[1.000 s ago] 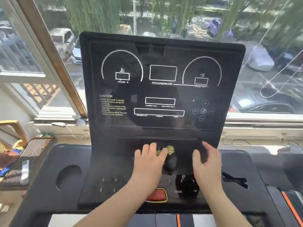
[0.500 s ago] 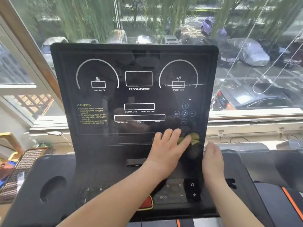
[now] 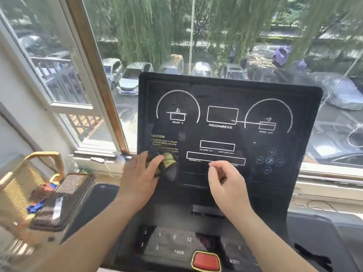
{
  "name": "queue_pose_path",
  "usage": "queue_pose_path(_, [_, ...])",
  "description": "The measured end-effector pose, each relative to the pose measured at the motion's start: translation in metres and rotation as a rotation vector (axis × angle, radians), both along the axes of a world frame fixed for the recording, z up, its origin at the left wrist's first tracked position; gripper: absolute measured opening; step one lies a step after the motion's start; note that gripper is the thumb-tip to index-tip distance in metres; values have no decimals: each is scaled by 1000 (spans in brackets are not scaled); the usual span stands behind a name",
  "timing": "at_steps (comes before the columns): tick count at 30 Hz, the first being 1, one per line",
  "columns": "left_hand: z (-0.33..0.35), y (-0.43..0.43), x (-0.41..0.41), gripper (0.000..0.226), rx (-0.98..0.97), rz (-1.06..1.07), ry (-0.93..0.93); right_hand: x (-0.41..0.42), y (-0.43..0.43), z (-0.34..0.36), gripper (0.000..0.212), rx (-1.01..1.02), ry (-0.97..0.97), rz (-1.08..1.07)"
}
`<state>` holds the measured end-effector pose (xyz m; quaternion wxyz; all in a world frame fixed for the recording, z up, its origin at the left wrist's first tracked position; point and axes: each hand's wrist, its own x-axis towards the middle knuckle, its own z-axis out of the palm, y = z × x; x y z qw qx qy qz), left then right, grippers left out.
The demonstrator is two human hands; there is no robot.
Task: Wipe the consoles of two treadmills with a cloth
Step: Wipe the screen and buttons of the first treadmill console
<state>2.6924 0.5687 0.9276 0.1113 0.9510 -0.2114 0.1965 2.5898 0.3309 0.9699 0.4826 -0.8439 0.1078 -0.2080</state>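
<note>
Console (image 3: 225,99) dead ahead, a tall black panel standing upright; its left edge sits just beside the wooden window frame (image 3: 92,61), its top edge is backed by the glass, and its right edge is backed by glass too; below the console's screen the number keys (image 3: 172,239) and the red button (image 3: 206,261) lie well apart from both hands; left of the console, a wicker chair (image 3: 21,185) crowds the corner.

Now the grip; the left hand (image 3: 137,181) is at the console's lower left corner, right over the yellow caution text (image 3: 164,142), fingers curled over the bunched cloth (image 3: 169,161), dark with a yellow-green patch; the grip is clamped on the cloth and pushes it against the panel, close to the console's left edge.

The right hand (image 3: 227,183) hovers in front of the console's lower middle, just under the long display box; fingers loosely curled, thumb near the forefinger, nothing in the grip; whether it touches the panel I cannot tell; the screen above and to the right of it, round dials and music buttons, lies uncovered.
</note>
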Motion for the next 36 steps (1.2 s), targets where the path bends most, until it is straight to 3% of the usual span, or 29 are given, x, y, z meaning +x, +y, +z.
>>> queue_pose_path(4, [75,-31,50,60,-265,171,-145,42,-18,63,12,-388,-314,4])
queue_pose_path(6, [91,-53,59,59,-379,250,-132,63,-36,96,20,-622,-442,-44])
queue_pose_path(8, [85,-76,47,63,-418,219,-141,83,-53,128,36,-783,-386,-82])
queue_pose_path(10, [57,-89,28,75,-282,-35,-204,99,-62,154,51,-890,-154,-82])
queue_pose_path(12, [35,-93,22,79,74,-448,-321,110,-75,167,59,-904,39,-61])
queue_pose_path(14, [47,-82,35,65,351,-711,-406,116,-78,168,58,-850,88,-24])
queue_pose_path(15, [62,-82,45,60,361,-729,-466,117,-80,167,57,-827,79,-31])
queue_pose_path(17, [94,-87,66,62,185,-557,-516,118,-80,165,55,-772,51,-64])
queue_pose_path(20, [122,-119,75,66,-195,-129,-421,120,-77,166,54,-688,29,-94])
queue_pose_path(22, [117,-141,58,66,-305,-49,-345,120,-76,165,53,-656,18,-86])
queue_pose_path(24, [98,-149,42,71,-208,-251,-402,119,-81,167,49,-642,13,-71])
queue_pose_path(26, [85,-138,39,69,133,-627,-460,117,-85,169,47,-646,9,-51])
queue_pose_path(28, [99,-121,58,67,345,-740,-502,117,-87,169,48,-648,8,-45])
queue_pose_path(31, [128,-105,86,71,46,-339,-527,120,-89,166,48,-646,6,-33])
queue_pose_path(34, [135,-98,88,62,-321,93,-380,122,-92,162,48,-669,-9,-31])
queue_pose_path(36, [120,-99,78,61,-365,106,-334,124,-92,157,47,-689,-41,-56])
